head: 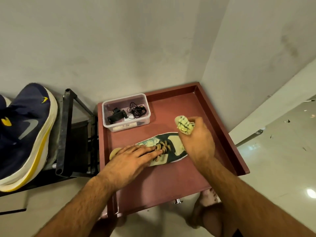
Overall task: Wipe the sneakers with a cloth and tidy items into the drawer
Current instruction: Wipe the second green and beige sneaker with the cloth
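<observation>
A dark green and cream sneaker [172,141] with tan laces lies on its side on the reddish-brown cabinet top [171,177]. My left hand [131,159] rests flat on its heel and laces, fingers straight. My right hand [196,141] grips a bunched pale yellow-green cloth [183,124] just above the sneaker's toe. A metal drawer knob [178,200] shows below the front edge of the top; the drawer itself is hidden.
A clear plastic box [125,112] holding a black gadget and a tangled black cord sits at the back left of the top. A large navy sneaker with a white and yellow sole [29,134] stands on a black metal rack [65,134] to the left. Walls close in behind.
</observation>
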